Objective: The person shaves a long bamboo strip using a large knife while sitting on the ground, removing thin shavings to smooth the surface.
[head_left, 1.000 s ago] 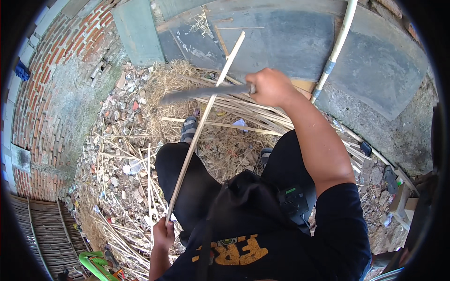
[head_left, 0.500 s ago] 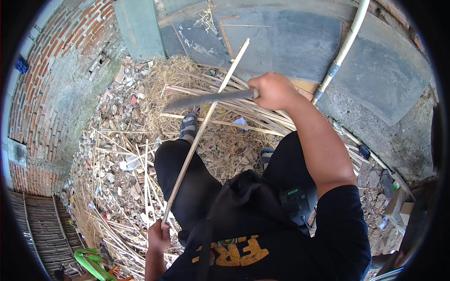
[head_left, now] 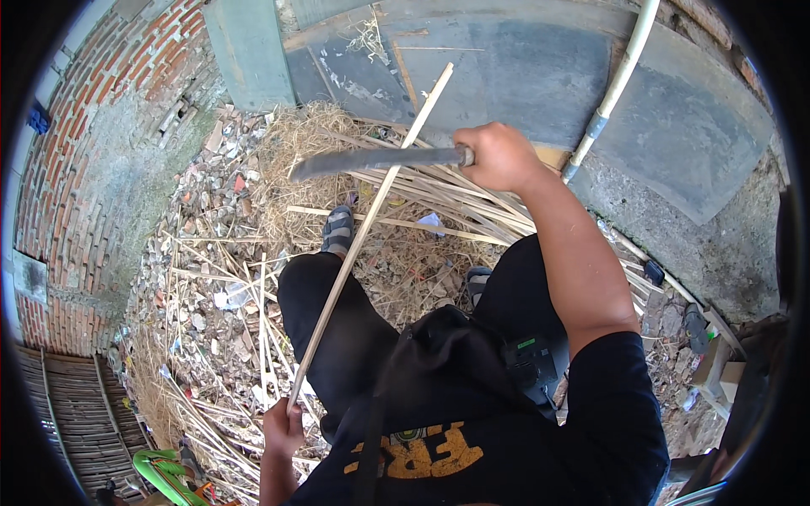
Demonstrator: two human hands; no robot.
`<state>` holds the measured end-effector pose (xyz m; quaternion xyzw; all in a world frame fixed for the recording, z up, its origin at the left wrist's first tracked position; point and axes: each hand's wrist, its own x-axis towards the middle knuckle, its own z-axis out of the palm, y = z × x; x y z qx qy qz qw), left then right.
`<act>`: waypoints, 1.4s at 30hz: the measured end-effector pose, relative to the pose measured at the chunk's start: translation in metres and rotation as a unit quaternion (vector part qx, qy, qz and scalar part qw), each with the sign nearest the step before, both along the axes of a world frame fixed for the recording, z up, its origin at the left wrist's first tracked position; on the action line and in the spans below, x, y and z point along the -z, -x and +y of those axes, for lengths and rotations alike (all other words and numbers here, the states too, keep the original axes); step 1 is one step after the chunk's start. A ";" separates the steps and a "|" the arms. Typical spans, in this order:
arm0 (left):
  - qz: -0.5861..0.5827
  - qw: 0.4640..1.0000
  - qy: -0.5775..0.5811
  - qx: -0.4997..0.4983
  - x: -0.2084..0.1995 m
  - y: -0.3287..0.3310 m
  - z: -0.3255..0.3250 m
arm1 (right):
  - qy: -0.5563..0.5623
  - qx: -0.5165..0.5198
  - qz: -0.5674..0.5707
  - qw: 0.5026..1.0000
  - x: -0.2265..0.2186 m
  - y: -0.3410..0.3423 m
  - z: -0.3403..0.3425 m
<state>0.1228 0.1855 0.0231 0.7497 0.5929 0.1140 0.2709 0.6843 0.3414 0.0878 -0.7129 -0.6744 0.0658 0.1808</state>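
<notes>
My left hand [head_left: 283,427] is closed round the lower end of a long, pale split-bamboo strip [head_left: 344,271]. The strip slants up and away to the right, over my left thigh, its far end in front of the grey panels. In my right hand [head_left: 498,158] I grip the handle of a machete [head_left: 371,160]. Its long dark blade points left and crosses the strip's upper part; whether the two touch I cannot tell. My right arm is stretched forward.
Cut bamboo strips [head_left: 456,198] lie piled beyond my feet, beside a heap of dry shavings [head_left: 299,143]. More strips and rubble [head_left: 211,337] cover the ground at left. A brick wall [head_left: 84,169] stands left, grey panels [head_left: 515,76] and a white pipe [head_left: 623,76] ahead.
The machete has risen slightly along the strip, its blade tip lifting. My right hand has shifted a little to the right. My left hand and the strip have barely moved.
</notes>
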 end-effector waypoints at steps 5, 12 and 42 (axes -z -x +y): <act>0.047 0.996 -0.067 0.018 -0.007 0.007 -0.001 | -0.018 0.076 0.042 0.996 0.025 -0.039 0.012; 0.051 0.998 -0.042 0.023 -0.002 0.017 0.000 | 0.011 0.096 0.053 0.994 0.018 -0.026 0.007; 0.076 0.996 -0.044 0.024 0.003 0.026 0.004 | -0.009 0.216 0.134 0.967 0.054 -0.083 0.010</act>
